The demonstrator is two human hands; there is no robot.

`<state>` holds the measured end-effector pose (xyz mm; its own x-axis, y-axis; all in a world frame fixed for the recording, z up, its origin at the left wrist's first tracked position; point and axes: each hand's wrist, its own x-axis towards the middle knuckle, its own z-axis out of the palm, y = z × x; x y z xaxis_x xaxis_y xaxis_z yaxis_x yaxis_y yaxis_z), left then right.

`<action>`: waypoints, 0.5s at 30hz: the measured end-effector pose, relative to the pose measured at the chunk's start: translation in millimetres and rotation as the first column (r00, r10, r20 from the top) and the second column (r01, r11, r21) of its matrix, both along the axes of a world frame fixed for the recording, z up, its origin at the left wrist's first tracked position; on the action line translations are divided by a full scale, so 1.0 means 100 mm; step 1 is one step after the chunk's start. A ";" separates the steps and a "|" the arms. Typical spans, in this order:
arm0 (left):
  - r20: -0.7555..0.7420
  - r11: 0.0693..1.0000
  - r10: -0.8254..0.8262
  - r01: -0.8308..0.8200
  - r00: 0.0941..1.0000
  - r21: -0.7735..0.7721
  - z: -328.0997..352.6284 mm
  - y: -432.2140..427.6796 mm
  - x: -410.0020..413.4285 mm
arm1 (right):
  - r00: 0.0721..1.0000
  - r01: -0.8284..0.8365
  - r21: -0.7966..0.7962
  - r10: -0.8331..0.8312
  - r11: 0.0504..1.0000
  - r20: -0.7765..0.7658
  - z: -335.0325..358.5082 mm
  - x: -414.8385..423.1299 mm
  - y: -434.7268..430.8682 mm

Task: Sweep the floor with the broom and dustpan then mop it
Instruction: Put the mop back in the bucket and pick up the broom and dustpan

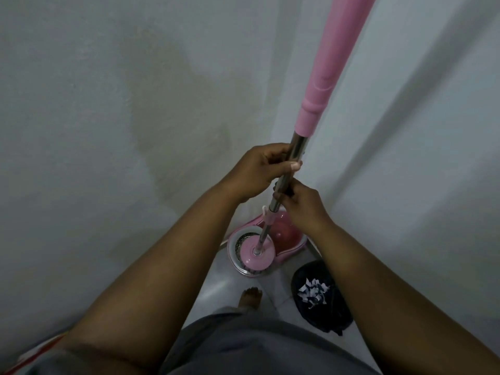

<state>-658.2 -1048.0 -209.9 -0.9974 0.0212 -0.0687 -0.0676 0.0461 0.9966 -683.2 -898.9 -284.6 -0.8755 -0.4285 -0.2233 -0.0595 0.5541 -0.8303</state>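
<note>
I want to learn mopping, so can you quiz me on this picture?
1. True or false: the left hand and the right hand both grip the mop pole.
2. Where does the mop head sit? A. on the floor B. in the bucket C. against the wall
3. Fill in: the dark object by the foot holds white paper ____.
Key: 1 true; 2 B; 3 scraps.

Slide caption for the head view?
Left hand and right hand grip the mop pole, mop head seated in the pink spin bucket.
</note>
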 end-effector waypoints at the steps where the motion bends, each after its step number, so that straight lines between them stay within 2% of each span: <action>1: 0.017 1.000 -0.008 0.008 1.000 -0.003 -0.05 -0.02 -0.04 | 1.000 0.012 0.001 -0.012 1.000 0.017 -0.06 -0.03 -0.03; 5: 0.060 0.999 -0.038 0.039 0.997 -0.028 -0.25 -0.08 -0.22 | 0.997 0.061 0.017 -0.061 0.998 0.052 -0.25 -0.13 -0.13; 11: 0.123 0.998 -0.045 0.050 0.991 -0.042 -0.53 -0.13 -0.54 | 0.988 0.117 0.121 -0.128 0.986 0.085 -0.49 -0.35 -0.26; 15: 0.121 0.996 -0.041 0.049 0.992 -0.069 -0.69 -0.14 -0.72 | 0.986 0.136 0.168 -0.149 0.976 0.071 -0.59 -0.49 -0.30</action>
